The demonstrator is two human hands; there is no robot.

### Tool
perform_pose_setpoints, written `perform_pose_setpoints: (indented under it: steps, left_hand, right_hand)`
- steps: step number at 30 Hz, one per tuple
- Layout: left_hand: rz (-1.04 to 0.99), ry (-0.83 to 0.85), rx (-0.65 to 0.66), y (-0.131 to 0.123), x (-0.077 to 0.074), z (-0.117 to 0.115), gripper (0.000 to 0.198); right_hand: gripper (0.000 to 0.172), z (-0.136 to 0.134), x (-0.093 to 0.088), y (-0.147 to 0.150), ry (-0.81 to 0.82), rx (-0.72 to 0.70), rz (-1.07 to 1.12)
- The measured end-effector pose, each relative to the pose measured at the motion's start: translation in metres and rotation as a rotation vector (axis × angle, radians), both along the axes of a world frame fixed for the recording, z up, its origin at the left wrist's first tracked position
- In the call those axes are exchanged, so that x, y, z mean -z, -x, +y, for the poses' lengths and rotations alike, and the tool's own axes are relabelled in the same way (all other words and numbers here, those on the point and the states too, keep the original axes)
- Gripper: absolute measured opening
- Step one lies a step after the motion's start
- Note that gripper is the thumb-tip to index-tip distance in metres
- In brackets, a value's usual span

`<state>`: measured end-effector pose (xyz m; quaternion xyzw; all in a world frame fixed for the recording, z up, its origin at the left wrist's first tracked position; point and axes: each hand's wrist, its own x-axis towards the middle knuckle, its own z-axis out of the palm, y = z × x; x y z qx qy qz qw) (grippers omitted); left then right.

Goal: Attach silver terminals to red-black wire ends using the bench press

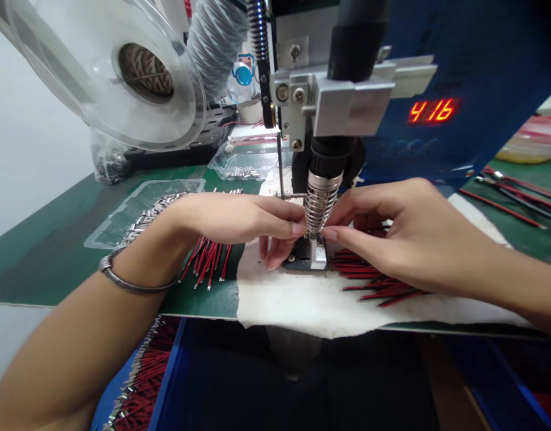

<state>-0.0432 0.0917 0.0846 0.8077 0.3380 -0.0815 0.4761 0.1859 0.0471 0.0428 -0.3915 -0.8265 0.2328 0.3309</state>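
Both of my hands meet at the tip of a soldering machine point(322, 200), whose coiled metal sleeve points straight down over a small metal fixture point(319, 254). From the left, my left hand point(252, 224) pinches with thumb and finger beside the tip; what it pinches is too small to make out. My right hand point(392, 227) comes in from the other side with its thumb and fingertip closed at the same spot, its held piece also hidden. Red and black wires point(369, 278) lie below my right hand, and another bunch of wires point(207, 260) lies by my left wrist.
A clear tray of metal connectors point(152, 215) sits left, with another clear tray point(243, 161) behind. A transparent fume hood point(104, 72) hangs upper left. The blue control box point(463, 66) reads 416. Below the table edge, a blue bin point(167, 371) holds wired connectors.
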Motion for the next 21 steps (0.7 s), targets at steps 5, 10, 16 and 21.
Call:
perform_pose_setpoints:
  steps: [5,10,16,21]
  left_hand:
    - [-0.016,0.024,-0.012,-0.0001,0.0,0.0001,0.034]
    - [-0.016,0.035,-0.008,0.0003,0.0006,0.0,0.038]
    - [-0.017,0.049,-0.006,0.0013,0.0008,0.0006,0.038]
    - [-0.029,0.051,-0.011,0.0026,0.0019,0.0018,0.038]
  right_hand:
    - [0.012,-0.0003,0.0002,0.0007,0.018,0.015,-0.01]
    - [0.013,-0.0005,-0.001,0.0013,0.02,0.012,-0.011]
    - [0.013,-0.0013,-0.0024,0.0017,0.027,0.016,-0.014]
    - [0.012,0.0003,0.0,0.0005,0.002,0.006,-0.018]
